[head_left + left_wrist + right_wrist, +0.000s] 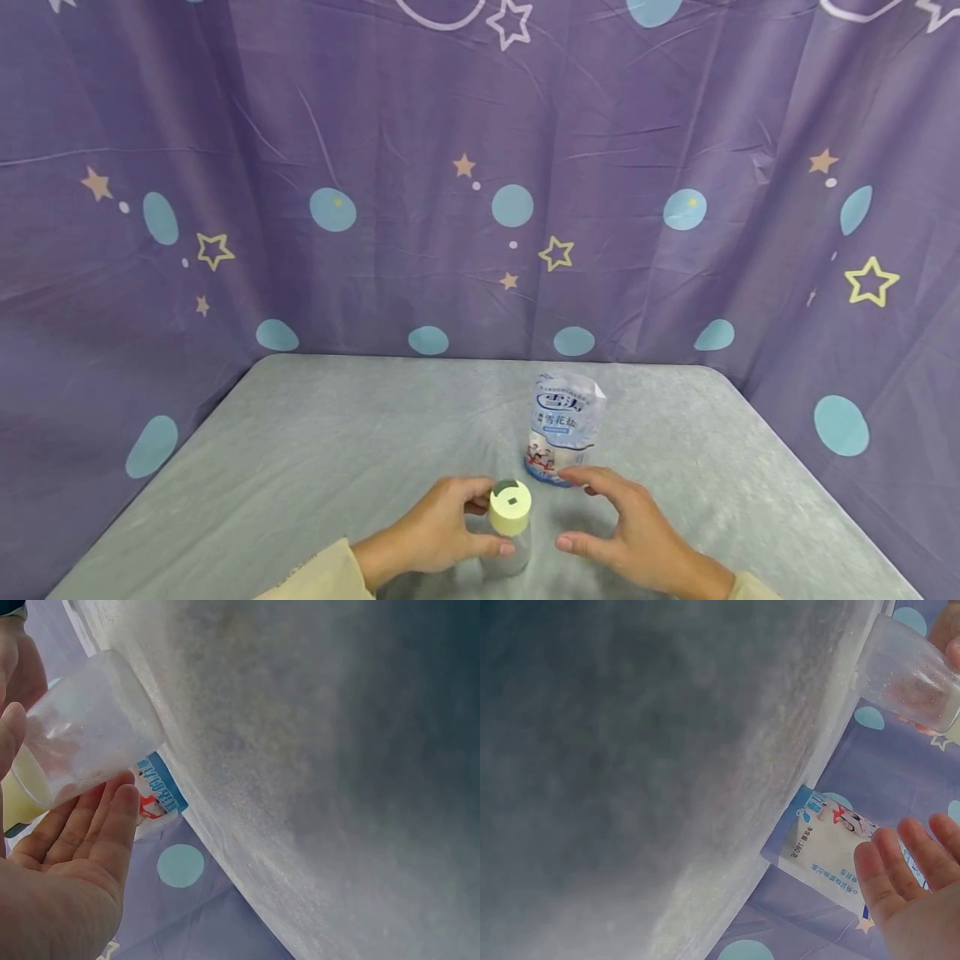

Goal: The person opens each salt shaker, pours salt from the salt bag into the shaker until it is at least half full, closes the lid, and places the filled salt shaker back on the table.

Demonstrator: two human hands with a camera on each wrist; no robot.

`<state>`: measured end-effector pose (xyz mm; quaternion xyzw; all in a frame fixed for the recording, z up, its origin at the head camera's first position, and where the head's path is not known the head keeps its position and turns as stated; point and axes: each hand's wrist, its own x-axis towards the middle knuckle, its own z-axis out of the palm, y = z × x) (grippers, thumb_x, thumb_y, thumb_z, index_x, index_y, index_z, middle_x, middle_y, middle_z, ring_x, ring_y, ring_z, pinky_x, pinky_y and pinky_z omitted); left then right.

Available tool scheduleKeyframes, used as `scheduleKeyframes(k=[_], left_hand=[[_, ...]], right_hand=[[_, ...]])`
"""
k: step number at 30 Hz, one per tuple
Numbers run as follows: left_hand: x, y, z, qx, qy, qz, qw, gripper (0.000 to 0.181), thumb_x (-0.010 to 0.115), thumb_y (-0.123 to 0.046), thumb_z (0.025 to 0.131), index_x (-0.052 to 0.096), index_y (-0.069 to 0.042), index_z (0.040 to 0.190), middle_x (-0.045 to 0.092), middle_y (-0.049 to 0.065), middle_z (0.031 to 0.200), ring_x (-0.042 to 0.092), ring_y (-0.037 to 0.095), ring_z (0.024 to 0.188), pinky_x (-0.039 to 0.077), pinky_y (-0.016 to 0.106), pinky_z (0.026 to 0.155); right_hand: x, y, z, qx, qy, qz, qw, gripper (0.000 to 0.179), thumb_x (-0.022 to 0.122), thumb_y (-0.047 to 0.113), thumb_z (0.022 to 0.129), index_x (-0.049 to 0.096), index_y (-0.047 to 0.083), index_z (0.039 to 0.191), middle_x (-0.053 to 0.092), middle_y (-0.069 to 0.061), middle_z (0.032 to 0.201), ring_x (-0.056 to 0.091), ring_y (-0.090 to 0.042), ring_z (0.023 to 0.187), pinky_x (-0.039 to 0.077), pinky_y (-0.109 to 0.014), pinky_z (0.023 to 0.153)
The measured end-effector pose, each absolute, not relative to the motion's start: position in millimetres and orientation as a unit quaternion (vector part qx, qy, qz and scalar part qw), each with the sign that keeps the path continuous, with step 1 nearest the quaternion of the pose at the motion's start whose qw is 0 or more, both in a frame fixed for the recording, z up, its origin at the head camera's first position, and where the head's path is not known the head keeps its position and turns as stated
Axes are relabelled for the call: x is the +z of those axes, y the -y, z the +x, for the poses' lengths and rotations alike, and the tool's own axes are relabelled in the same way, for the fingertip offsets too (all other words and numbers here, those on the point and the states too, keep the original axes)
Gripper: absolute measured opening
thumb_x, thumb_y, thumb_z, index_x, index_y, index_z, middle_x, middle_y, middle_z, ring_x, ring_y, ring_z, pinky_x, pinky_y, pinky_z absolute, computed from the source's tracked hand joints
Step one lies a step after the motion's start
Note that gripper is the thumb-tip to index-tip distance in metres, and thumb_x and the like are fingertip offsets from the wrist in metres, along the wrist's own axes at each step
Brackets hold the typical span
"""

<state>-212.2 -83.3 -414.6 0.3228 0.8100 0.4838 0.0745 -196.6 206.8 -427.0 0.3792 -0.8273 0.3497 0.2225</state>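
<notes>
A clear seasoning jar (507,557) with a pale yellow lid (510,510) stands upright near the front of the table. My left hand (442,527) is around it, thumb on the near side and fingers on the far side. In the left wrist view the jar (101,724) looks see-through, with those fingers (97,832) along its side. My right hand (637,529) is held to the right of the jar, thumb and fingers spread apart with nothing between them. Just beyond its fingertips stands a white and blue bag of salt (564,421).
A grey cloth covers the table (337,433). Behind it and at both sides hangs a purple curtain (420,275) printed with stars and blue dots.
</notes>
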Motion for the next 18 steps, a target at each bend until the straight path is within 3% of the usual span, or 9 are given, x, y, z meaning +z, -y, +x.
scheduleKeyframes(k=[6,18], left_hand=[[-416.8,82.5,-211.3,0.487,-0.809,0.321,0.077,0.049,0.092,-0.027,0.078,0.072,-0.017,0.120,0.070,-0.015,0.109,0.066,0.003,0.099,0.055,0.031,0.093],[-418.7,80.4,-209.4,0.486,-0.807,0.330,0.067,0.049,0.092,-0.024,0.077,0.071,-0.015,0.120,0.071,-0.013,0.111,0.067,0.004,0.099,0.055,0.031,0.093]], right_hand=[[-426.5,-203.3,-196.9,0.363,0.821,0.382,0.220,0.067,0.093,0.025,0.076,0.062,0.017,0.135,0.067,0.003,0.128,0.065,-0.015,0.112,0.055,-0.035,0.086],[-426.6,-196.6,-196.0,0.380,0.814,0.385,0.212,0.065,0.091,0.029,0.078,0.063,0.017,0.136,0.067,0.002,0.130,0.065,-0.018,0.113,0.055,-0.034,0.086]])
